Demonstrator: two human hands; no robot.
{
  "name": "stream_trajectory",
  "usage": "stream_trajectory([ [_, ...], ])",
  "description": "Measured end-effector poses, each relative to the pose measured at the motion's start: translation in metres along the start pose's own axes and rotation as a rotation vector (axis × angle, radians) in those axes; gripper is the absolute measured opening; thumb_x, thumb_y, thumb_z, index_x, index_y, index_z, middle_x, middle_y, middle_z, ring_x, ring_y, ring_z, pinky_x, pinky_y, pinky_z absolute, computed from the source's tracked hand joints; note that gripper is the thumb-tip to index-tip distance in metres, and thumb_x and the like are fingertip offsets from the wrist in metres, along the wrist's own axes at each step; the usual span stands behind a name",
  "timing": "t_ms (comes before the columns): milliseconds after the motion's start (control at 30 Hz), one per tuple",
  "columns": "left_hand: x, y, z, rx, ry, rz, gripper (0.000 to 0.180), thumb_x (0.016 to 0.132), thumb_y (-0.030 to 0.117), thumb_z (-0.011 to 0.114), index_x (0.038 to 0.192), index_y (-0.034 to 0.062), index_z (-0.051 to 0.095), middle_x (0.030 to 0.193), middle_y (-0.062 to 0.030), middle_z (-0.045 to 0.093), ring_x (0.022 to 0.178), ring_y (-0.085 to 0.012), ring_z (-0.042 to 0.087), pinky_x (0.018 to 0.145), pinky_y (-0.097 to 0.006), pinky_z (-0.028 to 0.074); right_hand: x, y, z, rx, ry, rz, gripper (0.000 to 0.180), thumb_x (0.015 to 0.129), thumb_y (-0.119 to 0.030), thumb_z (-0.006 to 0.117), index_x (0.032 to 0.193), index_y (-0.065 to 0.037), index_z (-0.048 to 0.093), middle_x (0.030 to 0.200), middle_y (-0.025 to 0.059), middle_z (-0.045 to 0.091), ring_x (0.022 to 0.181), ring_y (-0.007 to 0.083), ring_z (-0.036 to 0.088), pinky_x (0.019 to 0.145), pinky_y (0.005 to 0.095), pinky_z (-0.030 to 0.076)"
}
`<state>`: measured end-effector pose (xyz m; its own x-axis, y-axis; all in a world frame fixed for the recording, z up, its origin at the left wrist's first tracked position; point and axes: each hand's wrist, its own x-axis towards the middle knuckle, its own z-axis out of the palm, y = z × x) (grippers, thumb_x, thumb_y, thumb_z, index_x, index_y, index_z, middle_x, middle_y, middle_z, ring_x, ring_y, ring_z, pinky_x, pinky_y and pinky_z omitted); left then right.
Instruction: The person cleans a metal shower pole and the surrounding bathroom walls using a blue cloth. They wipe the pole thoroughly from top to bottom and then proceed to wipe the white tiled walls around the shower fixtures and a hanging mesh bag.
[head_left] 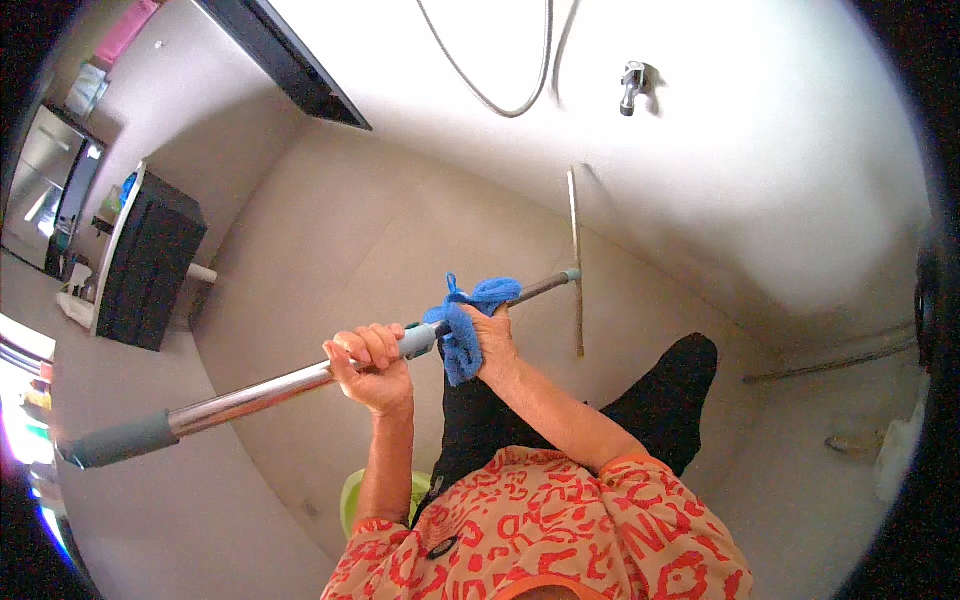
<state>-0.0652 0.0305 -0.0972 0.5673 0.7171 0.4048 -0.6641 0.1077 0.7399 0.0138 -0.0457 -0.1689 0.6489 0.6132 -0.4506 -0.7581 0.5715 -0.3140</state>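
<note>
A long shiny metal pole (255,397) with grey fittings slants across in front of me. Its far end carries a thin crossbar (578,318), like a floor squeegee's, and its thick grey grip (120,440) points to the lower left. My left hand (372,362) is closed around the pole beside the light grey collar (416,341). Farther along, a blue cloth (463,345) is wrapped about the darker, thinner section, with my right hand (493,337) closed over it. Part of that cloth hangs down beside my right wrist.
Behind my left arm stands a light green basin (351,500), partly hidden. A dark cabinet (153,262) with a washbasin top is on the left wall. The far wall bears a tap (632,88) and a hanging hose (510,112). Another hose (835,366) runs along the right.
</note>
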Motion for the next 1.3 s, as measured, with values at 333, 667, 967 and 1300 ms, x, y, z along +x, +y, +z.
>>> stream_trajectory([
  [333,-0.011,-0.01,-0.012,-0.089,-0.063,-0.039,0.045,0.095,0.042,0.035,0.06,0.0132,0.034,0.048,-0.0003,0.032,0.048,-0.0145,0.031,0.06,-0.037,0.036,0.052,0.002,-0.053,0.015,0.165,-0.106,0.03,0.068,0.001,0.066,0.088,-0.006,0.045,0.07,0.0115,0.056,0.055,0.0263,0.059,0.045,0.0405,0.052],
  [667,0.007,-0.004,-0.015,-0.114,-0.084,-0.088,0.038,0.09,0.046,0.045,0.072,0.0129,0.046,0.063,-0.0027,0.047,0.064,-0.0169,0.045,0.07,-0.036,0.038,0.083,-0.035,-0.114,0.19,0.232,-0.149,0.015,0.074,0.001,0.06,0.083,-0.005,0.049,0.076,0.0115,0.056,0.063,0.0254,0.062,0.054,0.0413,0.056],
  [967,-0.002,-0.046,-0.016,0.108,0.439,-0.138,0.037,0.082,0.049,0.057,0.068,0.0153,0.049,0.064,-0.0039,0.054,0.073,-0.0184,0.052,0.077,-0.04,0.039,0.102,-0.011,-0.142,-0.42,0.179,-0.267,0.018,0.08,-0.018,0.06,0.086,-0.003,0.053,0.078,0.0094,0.058,0.066,0.0247,0.061,0.063,0.0389,0.051],
  [1300,0.012,-0.024,0.007,0.14,0.428,-0.049,0.049,0.086,0.05,0.048,0.055,0.0141,0.037,0.045,-0.0001,0.035,0.045,-0.0143,0.037,0.05,-0.033,0.034,-0.007,-0.028,0.015,-1.371,-0.444,-1.165,0.029,0.076,-0.031,0.065,0.093,-0.008,0.059,0.09,0.0144,0.057,0.084,0.0337,0.056,0.069,0.0434,0.044],
])
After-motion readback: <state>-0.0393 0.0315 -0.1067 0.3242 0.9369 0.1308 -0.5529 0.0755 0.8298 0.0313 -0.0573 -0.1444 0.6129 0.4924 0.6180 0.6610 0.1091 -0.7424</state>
